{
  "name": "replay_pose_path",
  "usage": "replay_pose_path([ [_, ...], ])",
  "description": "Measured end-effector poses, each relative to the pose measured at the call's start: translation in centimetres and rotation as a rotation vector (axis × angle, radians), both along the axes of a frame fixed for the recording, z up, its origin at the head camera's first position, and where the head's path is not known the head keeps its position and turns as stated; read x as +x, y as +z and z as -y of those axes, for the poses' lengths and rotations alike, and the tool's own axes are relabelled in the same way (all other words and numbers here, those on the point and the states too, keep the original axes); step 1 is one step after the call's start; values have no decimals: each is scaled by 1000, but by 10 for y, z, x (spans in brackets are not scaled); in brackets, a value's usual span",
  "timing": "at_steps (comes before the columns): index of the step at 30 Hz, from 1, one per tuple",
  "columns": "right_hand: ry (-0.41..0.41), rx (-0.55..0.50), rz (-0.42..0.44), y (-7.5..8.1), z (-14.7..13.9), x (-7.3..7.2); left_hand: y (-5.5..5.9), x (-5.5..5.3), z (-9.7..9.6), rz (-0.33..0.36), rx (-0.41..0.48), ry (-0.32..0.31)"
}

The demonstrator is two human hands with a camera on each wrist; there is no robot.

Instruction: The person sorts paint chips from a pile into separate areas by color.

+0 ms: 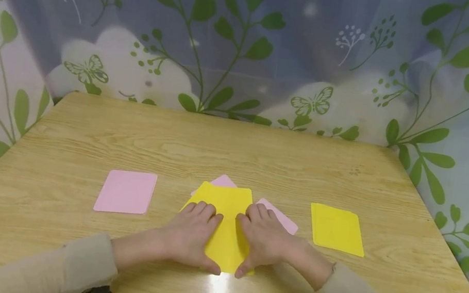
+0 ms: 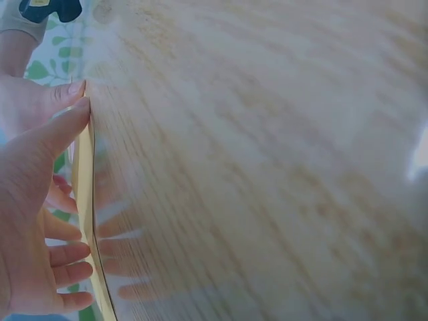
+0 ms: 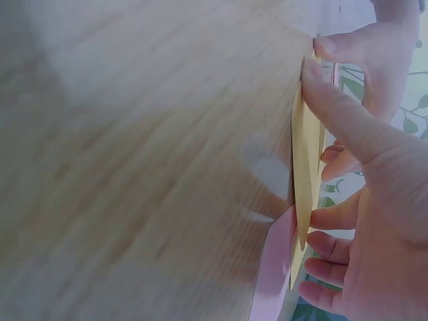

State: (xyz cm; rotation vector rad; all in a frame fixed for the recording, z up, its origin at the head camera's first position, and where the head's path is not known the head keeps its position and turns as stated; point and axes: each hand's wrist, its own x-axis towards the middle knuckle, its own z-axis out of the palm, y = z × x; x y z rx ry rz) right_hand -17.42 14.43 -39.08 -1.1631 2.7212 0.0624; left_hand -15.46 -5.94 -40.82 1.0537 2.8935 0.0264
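Yellow paper sheets (image 1: 228, 200) lie overlapping at the middle of the table. My left hand (image 1: 193, 233) rests on their left part, fingers spread over the top and thumb at the near edge. Opposite it, my right hand (image 1: 264, 241) touches the right part in the same way, its thumb close to the left thumb. In the right wrist view the yellow sheets (image 3: 306, 154) look slightly raised and bent under the fingers. One pink sheet (image 1: 223, 181) peeks out behind the yellow ones. Another pink sheet (image 1: 279, 217) shows beside my right hand, partly covered by it.
A pink square pile (image 1: 126, 192) lies on the wooden table (image 1: 233, 151) to the left. On the right sits a yellow square pile (image 1: 337, 229), slightly fanned. Leaf-patterned curtain (image 1: 246, 80) surrounds the table's back and sides. Light reflects at the near edge.
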Motion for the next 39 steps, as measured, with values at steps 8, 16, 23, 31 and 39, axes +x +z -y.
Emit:
replay_pose_path([
  [8,-14,-9,21,2,0,0,0,0,0,-5,8,2],
  [16,-3,-5,67,2,0,0,1,0,0,12,11,1],
  [23,77,-44,48,2,2,-1,2,0,0,8,14,-6],
  [31,135,-45,52,4,3,0,2,0,0,7,21,-25],
  [39,56,-22,113,8,-1,-1,-1,-1,4,35,16,0],
])
